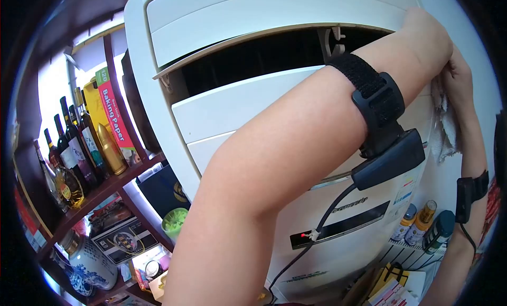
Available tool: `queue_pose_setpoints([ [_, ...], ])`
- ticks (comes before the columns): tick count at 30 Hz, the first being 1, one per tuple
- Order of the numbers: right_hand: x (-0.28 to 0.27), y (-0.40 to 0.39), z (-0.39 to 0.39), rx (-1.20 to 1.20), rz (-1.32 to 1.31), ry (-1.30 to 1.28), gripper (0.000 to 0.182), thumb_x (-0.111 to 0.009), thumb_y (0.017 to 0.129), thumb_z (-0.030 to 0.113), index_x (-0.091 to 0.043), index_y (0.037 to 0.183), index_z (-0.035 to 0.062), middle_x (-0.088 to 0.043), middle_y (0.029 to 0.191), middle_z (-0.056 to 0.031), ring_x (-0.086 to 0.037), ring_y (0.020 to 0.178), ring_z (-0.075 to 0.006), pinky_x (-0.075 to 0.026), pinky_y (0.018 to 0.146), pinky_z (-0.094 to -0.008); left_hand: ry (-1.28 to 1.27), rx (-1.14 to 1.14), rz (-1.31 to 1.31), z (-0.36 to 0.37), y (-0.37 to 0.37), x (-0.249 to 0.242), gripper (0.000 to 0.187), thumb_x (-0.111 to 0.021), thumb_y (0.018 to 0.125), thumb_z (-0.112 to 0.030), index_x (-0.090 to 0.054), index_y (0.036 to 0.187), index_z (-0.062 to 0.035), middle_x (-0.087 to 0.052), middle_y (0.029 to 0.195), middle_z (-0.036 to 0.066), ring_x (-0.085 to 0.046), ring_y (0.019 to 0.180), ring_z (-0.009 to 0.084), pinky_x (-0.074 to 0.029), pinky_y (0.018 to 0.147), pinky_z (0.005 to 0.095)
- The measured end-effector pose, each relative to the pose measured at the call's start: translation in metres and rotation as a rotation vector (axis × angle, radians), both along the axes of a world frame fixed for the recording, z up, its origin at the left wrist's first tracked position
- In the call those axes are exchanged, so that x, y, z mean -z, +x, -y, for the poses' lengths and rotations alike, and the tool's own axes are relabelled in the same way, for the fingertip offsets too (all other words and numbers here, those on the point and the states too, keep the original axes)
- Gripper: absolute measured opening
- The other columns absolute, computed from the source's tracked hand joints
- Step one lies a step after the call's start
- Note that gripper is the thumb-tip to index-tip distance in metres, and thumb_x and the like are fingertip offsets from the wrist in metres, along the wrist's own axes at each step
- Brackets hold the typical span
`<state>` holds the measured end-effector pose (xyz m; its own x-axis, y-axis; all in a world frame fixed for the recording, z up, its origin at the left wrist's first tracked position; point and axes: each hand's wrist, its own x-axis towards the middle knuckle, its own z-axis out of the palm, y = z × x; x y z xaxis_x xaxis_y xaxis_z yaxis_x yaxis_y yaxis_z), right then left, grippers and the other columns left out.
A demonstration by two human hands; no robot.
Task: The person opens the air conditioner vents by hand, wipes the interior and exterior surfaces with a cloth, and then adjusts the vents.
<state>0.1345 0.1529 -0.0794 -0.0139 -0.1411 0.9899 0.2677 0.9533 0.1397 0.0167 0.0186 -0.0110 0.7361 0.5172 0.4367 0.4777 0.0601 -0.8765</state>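
A tall white floor-standing air conditioner [232, 100] fills the middle, with a dark open slot beneath its upper panel. My left forearm crosses in front of it, wearing a black strap with a small black device [388, 158]. My left hand [425, 31] reaches the unit's upper right edge; its fingers are hidden. Just below and right of it, my right hand [458, 79] has bent fingers at the top of a greyish-white cloth [446, 126]. The cloth hangs down along the unit's right side, seemingly gripped by my right hand.
Dark shelves [100, 195] on the left hold several wine bottles [79, 142], a baking paper box [113, 105] and a blue-white porcelain jar [90, 263]. Small bottles [422, 226] stand on a rack at lower right, above some bags [391, 285]. A cable [317, 234] hangs from the wrist device.
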Motion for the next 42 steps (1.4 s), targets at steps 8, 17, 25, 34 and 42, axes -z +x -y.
queue_pose_setpoints([
  [8,-0.011,-0.004,0.019,-0.095,0.072,0.082,0.029,-0.055,0.088,-0.002,-0.061,0.116,0.0006,-0.065,0.11,-0.0078,-0.06,0.103,-0.017,-0.046,0.092,-0.029,0.002,0.049,0.025,0.004,0.001,-0.011,0.011,-0.064,0.079,-0.013,-0.073,0.081,-0.0068,-0.071,0.083,0.015,-0.069,0.08,0.0301,-0.053,0.072,0.0405],
  [17,-0.004,-0.005,0.05,-0.157,0.066,0.038,0.017,-0.066,0.082,0.002,-0.067,0.099,0.0026,-0.063,0.086,-0.0116,-0.062,0.081,-0.0228,-0.049,0.074,-0.0316,-0.02,-0.004,0.033,0.031,-0.002,-0.01,0.01,-0.064,0.077,-0.01,-0.074,0.081,-0.0063,-0.07,0.083,0.016,-0.069,0.079,0.0308,-0.053,0.073,0.04],
  [25,-0.003,-0.007,0.052,-0.213,0.091,0.039,0.014,-0.064,0.086,0.006,-0.067,0.1,0.0047,-0.064,0.089,-0.0106,-0.064,0.083,-0.0219,-0.051,0.074,-0.0304,-0.005,-0.149,0.033,0.027,0.004,-0.013,0.009,-0.065,0.076,-0.009,-0.073,0.079,-0.0056,-0.07,0.079,0.016,-0.069,0.078,0.0303,-0.053,0.071,0.0392],
  [34,-0.007,-0.005,0.04,-0.067,0.093,0.123,0.021,-0.063,0.09,0.028,-0.069,0.098,0.0093,-0.065,0.091,-0.0099,-0.065,0.079,-0.0245,-0.051,0.071,-0.0302,-0.013,-0.055,0.092,0.036,-0.002,-0.008,0.008,-0.063,0.077,-0.005,-0.07,0.076,-0.0023,-0.068,0.078,0.017,-0.068,0.077,0.031,-0.053,0.069,0.0392],
  [42,-0.005,-0.001,0.045,0.046,0.081,0.159,0.023,-0.062,0.09,0.032,-0.069,0.094,0.0101,-0.064,0.089,-0.0101,-0.064,0.075,-0.0276,-0.05,0.066,-0.034,0.023,0.084,0.005,0.028,-0.008,-0.005,0.007,-0.063,0.076,-0.007,-0.07,0.076,-0.0049,-0.068,0.083,0.015,-0.065,0.089,0.0308,-0.051,0.077,0.0399],
])
